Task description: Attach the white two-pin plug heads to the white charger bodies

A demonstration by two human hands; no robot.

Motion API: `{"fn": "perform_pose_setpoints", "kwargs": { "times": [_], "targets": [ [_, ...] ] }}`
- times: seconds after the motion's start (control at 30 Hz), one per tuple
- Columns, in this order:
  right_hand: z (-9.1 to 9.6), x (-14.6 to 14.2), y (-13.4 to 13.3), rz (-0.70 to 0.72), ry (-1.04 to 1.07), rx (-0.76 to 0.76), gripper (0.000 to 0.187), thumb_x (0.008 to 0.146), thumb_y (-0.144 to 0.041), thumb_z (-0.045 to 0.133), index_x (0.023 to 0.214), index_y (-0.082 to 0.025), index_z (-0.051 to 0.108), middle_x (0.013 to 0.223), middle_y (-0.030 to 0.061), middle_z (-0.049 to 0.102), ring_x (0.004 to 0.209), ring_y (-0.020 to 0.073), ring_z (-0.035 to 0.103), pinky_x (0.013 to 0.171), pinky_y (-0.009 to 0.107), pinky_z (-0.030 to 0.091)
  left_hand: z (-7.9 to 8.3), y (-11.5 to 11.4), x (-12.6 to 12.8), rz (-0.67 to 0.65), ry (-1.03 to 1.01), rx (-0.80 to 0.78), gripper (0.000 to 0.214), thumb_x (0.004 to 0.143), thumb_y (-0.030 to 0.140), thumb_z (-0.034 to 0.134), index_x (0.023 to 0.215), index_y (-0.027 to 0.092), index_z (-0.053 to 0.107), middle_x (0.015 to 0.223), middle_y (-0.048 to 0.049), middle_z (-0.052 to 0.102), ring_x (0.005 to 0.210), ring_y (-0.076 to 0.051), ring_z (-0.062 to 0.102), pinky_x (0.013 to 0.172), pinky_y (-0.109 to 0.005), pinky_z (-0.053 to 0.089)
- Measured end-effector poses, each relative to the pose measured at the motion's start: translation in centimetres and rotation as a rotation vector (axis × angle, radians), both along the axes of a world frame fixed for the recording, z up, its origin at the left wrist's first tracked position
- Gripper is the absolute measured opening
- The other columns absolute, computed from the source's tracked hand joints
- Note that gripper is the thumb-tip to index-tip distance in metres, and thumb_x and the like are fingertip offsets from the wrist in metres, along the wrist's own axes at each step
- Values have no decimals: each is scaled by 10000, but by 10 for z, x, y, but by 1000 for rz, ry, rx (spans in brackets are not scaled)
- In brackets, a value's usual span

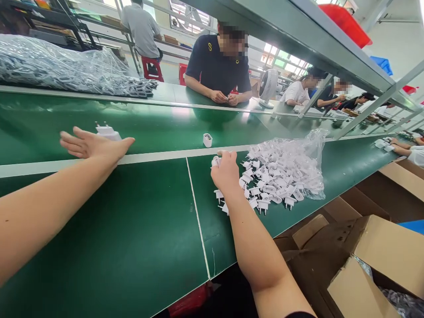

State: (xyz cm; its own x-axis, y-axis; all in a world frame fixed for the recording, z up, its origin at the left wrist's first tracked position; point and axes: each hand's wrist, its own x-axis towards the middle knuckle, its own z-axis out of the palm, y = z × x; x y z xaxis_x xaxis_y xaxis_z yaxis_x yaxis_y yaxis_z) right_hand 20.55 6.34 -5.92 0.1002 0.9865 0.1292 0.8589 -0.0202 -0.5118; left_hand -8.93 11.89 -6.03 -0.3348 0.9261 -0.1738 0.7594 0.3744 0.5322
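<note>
My left hand [94, 145] stretches over the far green strip, fingers extended and thumb apart. Just behind its palm stands a white plug charger [107, 131] with two prongs pointing up; the hand hides its lower part, so I cannot tell whether they touch. My right hand [227, 171] is closed around a small white plug piece [216, 162], mostly covered by the fingers. Right beside that hand spreads a heap of white two-pin plug pieces [268, 185], partly inside a clear plastic bag [313, 154]. A white charger housing [207, 140] stands on the far strip between my hands.
A pale rail [165, 155] divides the green work surface [99, 238]. Clear plastic [59, 57] covers many small parts at the back left. Opposite sits a co-worker [218, 66] near a white fan [268, 87]. Open cardboard boxes [391, 251] stand at the lower right; a metal shelf [298, 39] hangs overhead.
</note>
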Motion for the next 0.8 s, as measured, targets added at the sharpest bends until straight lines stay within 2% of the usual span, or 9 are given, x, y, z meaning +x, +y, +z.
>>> {"fn": "perform_pose_setpoints", "kwargs": {
  "times": [0.07,0.1,0.17,0.23,0.37,0.5,0.67,0.73,0.8],
  "targets": [
    [0,-4,-1,17,82,49,432,940,-141,562,1372,-156,568,1380,145,504,887,181,683,856,342,584,-1,-4,21,85,45,412,1094,877,919,343,1484,38,114,1683,-228,-86,1582,-489,-145,1092,-572,165],
    [-1,-5,-1,26,129,84,415,929,-146,587,1344,-154,588,1356,138,511,879,176,675,862,336,588,-2,-3,34,17,27,507,1081,877,892,404,1520,74,113,1715,-177,-9,1601,-451,-25,1143,-544,162],
    [-4,-7,0,26,217,161,391,902,-134,631,1292,-138,626,1318,138,522,909,175,664,895,323,592,-8,9,66,-232,-39,422,955,868,863,451,1447,106,390,1643,-60,340,1553,-405,234,1178,-497,228],
    [-7,-8,1,11,286,227,364,888,-140,671,1251,-120,658,1318,153,523,955,175,659,921,310,594,-17,32,101,-248,-68,373,877,841,836,543,1346,118,542,1479,-70,578,1470,-384,392,1150,-487,329],
    [-11,-5,5,24,433,268,311,845,-231,766,1144,-149,738,1264,128,608,970,176,667,902,306,609,-32,77,150,-213,-122,325,855,788,599,811,1403,75,530,1470,-248,603,1422,-420,452,1124,-508,387],
    [-10,-2,7,64,783,160,313,822,-330,797,1104,-194,791,1121,56,744,943,175,702,928,335,612,-31,87,156,-256,-163,299,482,890,423,720,1237,96,648,1330,-227,683,1307,-401,555,1119,-503,391],
    [-2,-4,5,127,1376,-50,214,770,-349,847,865,-170,778,1081,73,793,1018,201,717,981,368,620,-27,34,122,-380,-240,326,465,906,361,584,1318,148,611,1335,-128,697,1184,-305,643,1063,-391,473],
    [0,-7,3,184,1442,-105,245,689,-263,895,895,-186,787,1118,62,799,1048,203,718,1023,377,608,-32,-5,98,-435,-283,308,561,870,468,627,1339,164,585,1292,-105,714,1123,-285,675,1022,-363,513],
    [1,-10,-2,245,1420,-166,444,566,-190,953,981,-216,797,1106,35,808,1046,201,727,1061,388,589,-39,-49,72,-462,-319,265,655,818,628,663,1284,172,594,1203,-105,738,1044,-293,699,944,-374,556]
  ]
}}
